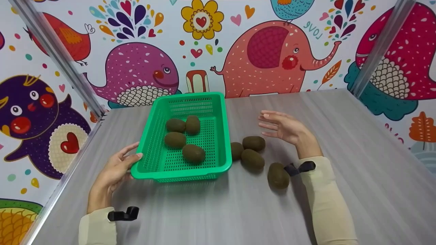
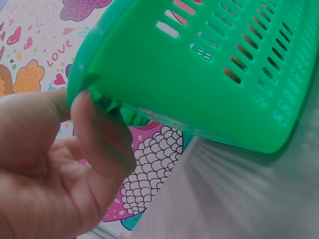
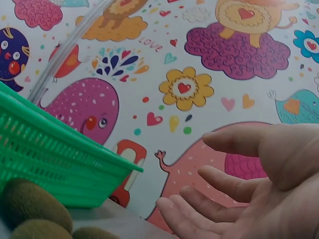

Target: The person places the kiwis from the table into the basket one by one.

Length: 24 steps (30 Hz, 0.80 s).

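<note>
A green plastic basket (image 1: 226,136) with slotted walls stands left of the middle of the table. Several brown kiwis (image 1: 193,153) lie inside it. My left hand (image 1: 114,170) grips the basket's rim near its front left corner; in the left wrist view the thumb (image 2: 84,119) lies against the green edge. Over the table to the right of the basket is my right hand (image 1: 286,127), holding nothing, its fingers spread and pointing left. Several more kiwis (image 1: 252,160) lie between it and the basket, one partly hidden by the basket's wall. A single kiwi (image 1: 278,176) rests nearer, beside the right wrist.
The grey wood-grain table (image 1: 204,211) meets a wall (image 1: 238,78) printed with cartoon animals at the back. Metal posts (image 1: 64,61) rise at the table's back corners. Both wrists carry black straps (image 1: 124,214) over light sleeves.
</note>
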Tool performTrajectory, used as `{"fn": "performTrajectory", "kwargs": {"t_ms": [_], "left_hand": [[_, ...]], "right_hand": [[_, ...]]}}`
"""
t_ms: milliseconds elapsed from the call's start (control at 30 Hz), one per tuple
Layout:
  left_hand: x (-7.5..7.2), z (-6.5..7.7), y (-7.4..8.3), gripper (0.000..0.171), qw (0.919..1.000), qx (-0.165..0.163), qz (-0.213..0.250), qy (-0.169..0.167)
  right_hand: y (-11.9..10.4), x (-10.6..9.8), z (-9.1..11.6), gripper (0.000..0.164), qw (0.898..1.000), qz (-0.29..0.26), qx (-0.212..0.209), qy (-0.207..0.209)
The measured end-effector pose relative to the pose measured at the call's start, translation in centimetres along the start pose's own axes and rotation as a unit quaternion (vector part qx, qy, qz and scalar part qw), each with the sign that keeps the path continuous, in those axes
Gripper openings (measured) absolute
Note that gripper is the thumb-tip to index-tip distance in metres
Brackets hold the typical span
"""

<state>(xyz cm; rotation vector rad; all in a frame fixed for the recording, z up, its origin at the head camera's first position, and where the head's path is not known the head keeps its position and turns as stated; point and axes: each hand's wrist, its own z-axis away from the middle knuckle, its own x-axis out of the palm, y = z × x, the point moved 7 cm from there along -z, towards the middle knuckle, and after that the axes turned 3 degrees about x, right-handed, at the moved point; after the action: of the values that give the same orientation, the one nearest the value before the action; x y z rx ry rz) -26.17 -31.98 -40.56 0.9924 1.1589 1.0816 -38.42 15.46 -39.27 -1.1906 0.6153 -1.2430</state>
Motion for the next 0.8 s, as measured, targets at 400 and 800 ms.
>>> {"fn": "performTrajectory", "kwargs": {"t_ms": [400,800], "left_hand": [[-0.2,0.0,0.0,0.067,1.0,-0.004,-0.004,0.001],[-0.1,0.0,0.1,0.067,1.0,0.001,-0.007,0.003]], "right_hand": [[2.2,-1.8,-1.1,0.048,0.996,0.073,0.044,0.029],[3.3,-1.8,-1.6,0.06,0.991,0.102,0.082,0.03]]}}
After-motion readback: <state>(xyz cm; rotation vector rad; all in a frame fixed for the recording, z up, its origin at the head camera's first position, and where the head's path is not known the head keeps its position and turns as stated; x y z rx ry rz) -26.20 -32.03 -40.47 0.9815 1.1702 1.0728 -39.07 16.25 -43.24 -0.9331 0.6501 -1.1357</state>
